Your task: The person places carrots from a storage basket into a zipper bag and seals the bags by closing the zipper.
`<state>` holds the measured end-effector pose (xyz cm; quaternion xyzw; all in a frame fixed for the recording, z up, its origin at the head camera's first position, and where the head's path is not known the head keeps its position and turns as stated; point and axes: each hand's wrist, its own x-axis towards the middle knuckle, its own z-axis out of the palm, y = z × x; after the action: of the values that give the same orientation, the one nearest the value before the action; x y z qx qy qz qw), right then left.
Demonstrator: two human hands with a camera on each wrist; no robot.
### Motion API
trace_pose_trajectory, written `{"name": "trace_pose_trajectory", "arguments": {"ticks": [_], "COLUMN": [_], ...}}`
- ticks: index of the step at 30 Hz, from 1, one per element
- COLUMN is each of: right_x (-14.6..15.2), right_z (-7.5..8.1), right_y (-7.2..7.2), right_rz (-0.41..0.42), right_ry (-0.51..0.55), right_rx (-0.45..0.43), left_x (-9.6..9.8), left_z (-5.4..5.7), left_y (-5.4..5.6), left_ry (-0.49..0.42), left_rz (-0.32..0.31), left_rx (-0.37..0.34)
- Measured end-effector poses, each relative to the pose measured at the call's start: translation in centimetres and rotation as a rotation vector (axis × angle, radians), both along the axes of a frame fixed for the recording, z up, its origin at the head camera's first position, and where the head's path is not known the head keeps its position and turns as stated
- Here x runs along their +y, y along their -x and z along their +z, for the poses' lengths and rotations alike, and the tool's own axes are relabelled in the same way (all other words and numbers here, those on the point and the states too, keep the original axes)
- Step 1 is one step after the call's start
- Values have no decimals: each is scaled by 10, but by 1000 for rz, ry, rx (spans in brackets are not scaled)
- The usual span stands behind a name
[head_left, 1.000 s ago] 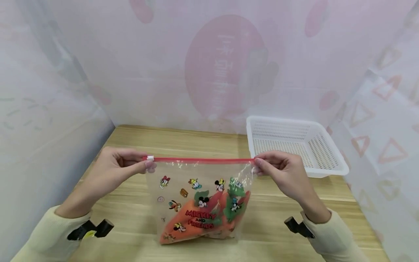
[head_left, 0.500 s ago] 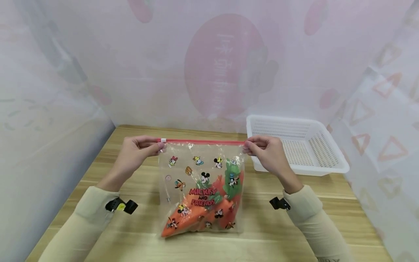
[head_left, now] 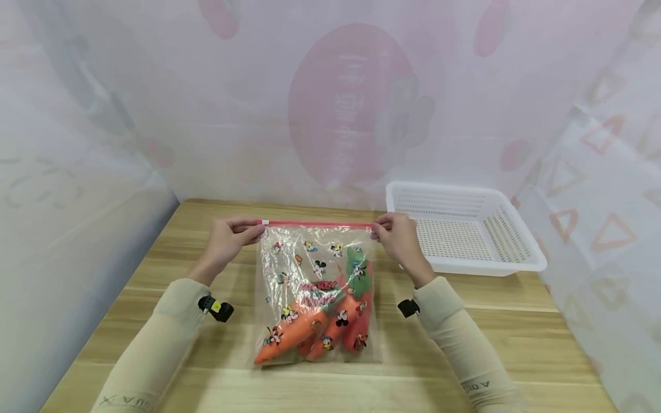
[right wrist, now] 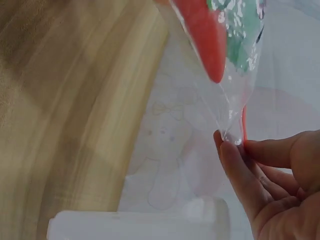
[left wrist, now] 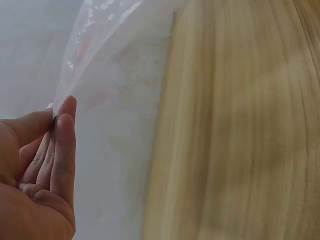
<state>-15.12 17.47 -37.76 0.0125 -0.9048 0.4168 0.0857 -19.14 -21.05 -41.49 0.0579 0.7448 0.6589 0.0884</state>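
A clear zip bag [head_left: 289, 269] with cartoon prints and a red zip strip [head_left: 320, 224] stands in the middle of the table in the head view. Inside it lie orange carrots [head_left: 296, 334] with green tops and a red piece [head_left: 358, 330] whose kind is unclear. My left hand [head_left: 227, 241] pinches the bag's upper left corner beside the white slider [head_left: 265, 222]. At the upper right corner, my right hand [head_left: 400, 241] pinches the strip's other end between thumb and fingers. The right wrist view shows a red item [right wrist: 207, 45] through the plastic.
A white perforated basket [head_left: 465, 263] stands at the back right of the wooden table [head_left: 206, 344], behind my right hand. Printed pale cloth walls [head_left: 232, 143] close in the back and both sides.
Both hands have carried the bag up and away toward the back of the table, still pinching its top corners. The bag now looks smaller and more upright in the head view.
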Motion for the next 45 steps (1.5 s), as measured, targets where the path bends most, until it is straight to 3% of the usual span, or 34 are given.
{"name": "trace_pose_trajectory", "arguments": {"ticks": [10, 14, 17, 22, 29, 33, 39, 45], "right_x": [-21, -30, -33, -34, -22, -12, 6, 21], "right_z": [-25, -25, -23, -19, -2, 10, 18, 10], "right_y": [18, 21, 22, 19, 8, 1, -12, -20], "right_rz": [-49, -49, -49, -24, 70, 122, 112, 90], "right_ry": [-246, -347, -371, -368, -425, -483, -555, -603], "right_rx": [13, -33, -77, -119, -120, -112, -192, -206], "left_x": [1, 0, 0, -1, 4, 5, 8, 9], "left_z": [-30, -35, -36, -24, 2, 15, 30, 29], "left_y": [21, 23, 23, 18, 8, -2, -17, -28], "left_ry": [126, 160, 255, 535, 821, 942, 1039, 1105], "left_rz": [10, 8, -12, -51, -91, -137, -189, -194], "left_rx": [-102, -111, -58, 135, 345, 412, 487, 485]}}
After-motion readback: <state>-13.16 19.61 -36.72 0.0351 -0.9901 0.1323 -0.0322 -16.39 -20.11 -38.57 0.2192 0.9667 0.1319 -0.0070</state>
